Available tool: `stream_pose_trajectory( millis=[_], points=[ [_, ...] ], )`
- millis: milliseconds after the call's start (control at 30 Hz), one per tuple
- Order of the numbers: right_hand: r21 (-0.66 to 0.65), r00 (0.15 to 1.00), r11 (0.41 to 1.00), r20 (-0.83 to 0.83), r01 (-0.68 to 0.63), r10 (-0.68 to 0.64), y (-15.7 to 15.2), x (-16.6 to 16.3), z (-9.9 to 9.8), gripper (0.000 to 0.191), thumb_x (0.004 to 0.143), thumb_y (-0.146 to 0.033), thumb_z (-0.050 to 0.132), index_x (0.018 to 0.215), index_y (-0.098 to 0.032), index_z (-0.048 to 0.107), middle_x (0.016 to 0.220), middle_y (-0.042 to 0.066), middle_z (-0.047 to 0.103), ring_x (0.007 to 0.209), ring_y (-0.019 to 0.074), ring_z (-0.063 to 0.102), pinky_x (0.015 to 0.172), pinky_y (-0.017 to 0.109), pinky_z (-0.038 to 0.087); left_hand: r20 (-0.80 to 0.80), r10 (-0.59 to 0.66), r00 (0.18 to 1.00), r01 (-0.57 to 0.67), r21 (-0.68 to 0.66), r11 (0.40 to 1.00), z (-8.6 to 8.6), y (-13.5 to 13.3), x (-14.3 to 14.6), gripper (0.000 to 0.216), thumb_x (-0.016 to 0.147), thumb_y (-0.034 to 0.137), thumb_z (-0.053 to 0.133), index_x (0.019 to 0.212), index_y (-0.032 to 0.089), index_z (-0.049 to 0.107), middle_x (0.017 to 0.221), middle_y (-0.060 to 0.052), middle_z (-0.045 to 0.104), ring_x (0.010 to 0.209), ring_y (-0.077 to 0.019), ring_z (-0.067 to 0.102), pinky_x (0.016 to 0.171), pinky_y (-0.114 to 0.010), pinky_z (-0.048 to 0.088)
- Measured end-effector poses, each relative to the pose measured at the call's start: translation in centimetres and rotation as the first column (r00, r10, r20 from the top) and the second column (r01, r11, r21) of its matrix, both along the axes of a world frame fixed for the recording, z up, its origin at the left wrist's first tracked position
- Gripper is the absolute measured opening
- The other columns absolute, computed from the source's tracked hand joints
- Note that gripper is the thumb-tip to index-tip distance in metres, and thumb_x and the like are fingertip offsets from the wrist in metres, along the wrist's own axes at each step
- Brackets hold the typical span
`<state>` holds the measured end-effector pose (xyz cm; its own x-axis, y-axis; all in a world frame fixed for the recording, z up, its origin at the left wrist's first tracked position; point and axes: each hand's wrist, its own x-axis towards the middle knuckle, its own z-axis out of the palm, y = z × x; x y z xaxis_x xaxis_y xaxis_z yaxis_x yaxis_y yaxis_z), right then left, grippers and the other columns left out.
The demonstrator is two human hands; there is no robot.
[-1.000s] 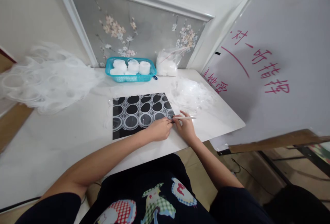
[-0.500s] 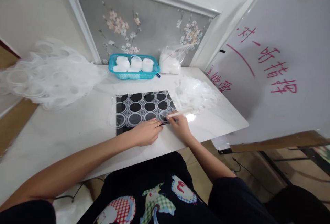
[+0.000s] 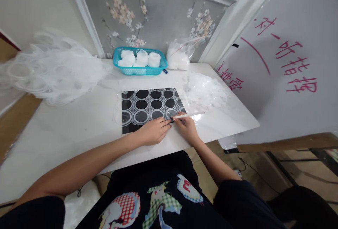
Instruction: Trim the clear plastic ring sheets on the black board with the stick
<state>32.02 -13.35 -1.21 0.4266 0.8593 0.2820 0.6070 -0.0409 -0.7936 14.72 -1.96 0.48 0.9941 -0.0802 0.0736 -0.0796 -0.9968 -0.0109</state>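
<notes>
Gripping a thin white tool point(image 3: 190, 115), the right hand point(image 3: 186, 128) aims its tip left at the black mat's point(image 3: 132, 125) near right corner, the handle running right, nearly level. The left hand point(image 3: 152, 131) lies flat, fingers pressing the mat's front edge.

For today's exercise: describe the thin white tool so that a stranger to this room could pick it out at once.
Start at the white table and find the black mat with a clear sheet of rings. At the mat's near right corner, the right hand holds a thin white tool. It is the only slender stick there; everything nearby is flat or round.
</notes>
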Motion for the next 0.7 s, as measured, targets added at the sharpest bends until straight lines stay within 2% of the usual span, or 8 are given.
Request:
stream_pose_trajectory(
  millis=[167, 300, 400, 433, 500, 567, 633, 700],
  points=[
    [-0.010, 0.997, 1.000, 0.083, 0.002, -0.001, -0.3, -0.3, -0.7, 0.023, 0.092, -0.033, 0.056, 0.087, -0.024, 0.077, 0.092, 0.005, 0.078, 0.109, 0.0281, 0.066, 0.100, 0.046, 0.049, 0.006, -0.009, 1.000, 0.009, -0.019, 1.000, 0.0, -0.1, 0.1, 0.042, 0.098, 0.024, 0.042, 0.133, 0.006, 0.058, 0.139, -0.014, 0.060, 0.119, -0.0263, 0.056, 0.107, -0.037, 0.039],
    [0.018, 0.954, 1.000, 0.299, 0.005, -0.010, -0.6, -1.1, -1.3, 0.021, 0.092, -0.025, 0.054, 0.091, -0.026, 0.074, 0.094, 0.005, 0.078, 0.121, 0.0301, 0.059, 0.106, 0.050, 0.044, -0.029, 0.047, 0.998, -0.051, -0.135, 0.990, 0.7, -0.1, 0.3, 0.041, 0.096, 0.022, 0.042, 0.131, 0.008, 0.060, 0.138, -0.011, 0.061, 0.113, -0.0253, 0.057, 0.102, -0.037, 0.043],
    [0.068, 0.903, 0.995, 0.419, 0.072, -0.094, 0.4, 1.3, 0.2, 0.020, 0.084, -0.015, 0.057, 0.084, -0.028, 0.073, 0.089, 0.004, 0.077, 0.116, 0.0287, 0.061, 0.110, 0.050, 0.038, -0.075, 0.079, 0.994, -0.094, -0.225, 0.970, 1.2, 0.1, 0.5, 0.040, 0.094, 0.021, 0.044, 0.128, 0.010, 0.062, 0.138, -0.010, 0.061, 0.111, -0.0258, 0.057, 0.097, -0.037, 0.047],
    [0.092, 0.894, 0.987, 0.419, 0.130, -0.157, 1.1, 2.7, 1.1, 0.021, 0.082, -0.013, 0.056, 0.081, -0.026, 0.072, 0.088, 0.005, 0.076, 0.112, 0.0282, 0.062, 0.109, 0.049, 0.039, -0.084, 0.078, 0.993, -0.096, -0.241, 0.966, 1.3, 0.2, 0.4, 0.041, 0.093, 0.022, 0.045, 0.128, 0.011, 0.062, 0.139, -0.010, 0.060, 0.114, -0.0262, 0.056, 0.098, -0.038, 0.047],
    [0.159, 0.867, 0.949, 0.386, 0.274, -0.315, 2.7, 5.6, 3.0, 0.030, 0.087, -0.012, 0.042, 0.085, -0.019, 0.071, 0.099, 0.014, 0.073, 0.113, 0.0324, 0.060, 0.105, 0.057, 0.038, -0.084, 0.056, 0.995, -0.075, -0.252, 0.965, 1.3, 0.3, 0.1, 0.043, 0.094, 0.023, 0.045, 0.133, 0.013, 0.058, 0.144, -0.009, 0.056, 0.123, -0.0259, 0.053, 0.105, -0.039, 0.043],
    [0.230, 0.849, 0.901, 0.313, 0.367, -0.426, 4.2, 6.9, 4.2, 0.034, 0.091, -0.014, 0.037, 0.086, -0.016, 0.070, 0.101, 0.017, 0.073, 0.110, 0.0315, 0.061, 0.103, 0.055, 0.041, -0.066, 0.017, 0.998, -0.033, -0.245, 0.969, 1.3, 0.2, -0.7, 0.045, 0.097, 0.025, 0.043, 0.140, 0.014, 0.051, 0.149, -0.009, 0.051, 0.133, -0.0249, 0.048, 0.114, -0.040, 0.034],
    [0.204, 0.924, 0.956, 0.276, 0.211, -0.263, 5.0, 5.6, 4.1, 0.028, 0.090, -0.018, 0.045, 0.080, -0.018, 0.071, 0.096, 0.014, 0.075, 0.105, 0.0291, 0.064, 0.101, 0.049, 0.044, -0.039, 0.015, 0.999, -0.023, -0.229, 0.973, 1.2, -0.1, -1.7, 0.046, 0.100, 0.028, 0.040, 0.142, 0.012, 0.048, 0.152, -0.013, 0.047, 0.138, -0.0258, 0.046, 0.117, -0.042, 0.029],
    [0.115, 0.973, 0.991, 0.229, -0.063, 0.036, 5.0, 2.4, 2.7, 0.024, 0.089, -0.021, 0.053, 0.076, -0.022, 0.072, 0.090, 0.008, 0.076, 0.103, 0.0268, 0.066, 0.100, 0.044, 0.048, -0.030, 0.072, 0.997, -0.077, -0.197, 0.977, 1.2, -0.4, -2.9, 0.043, 0.101, 0.031, 0.039, 0.136, 0.010, 0.053, 0.148, -0.018, 0.050, 0.136, -0.0284, 0.049, 0.117, -0.044, 0.030]
  ],
)
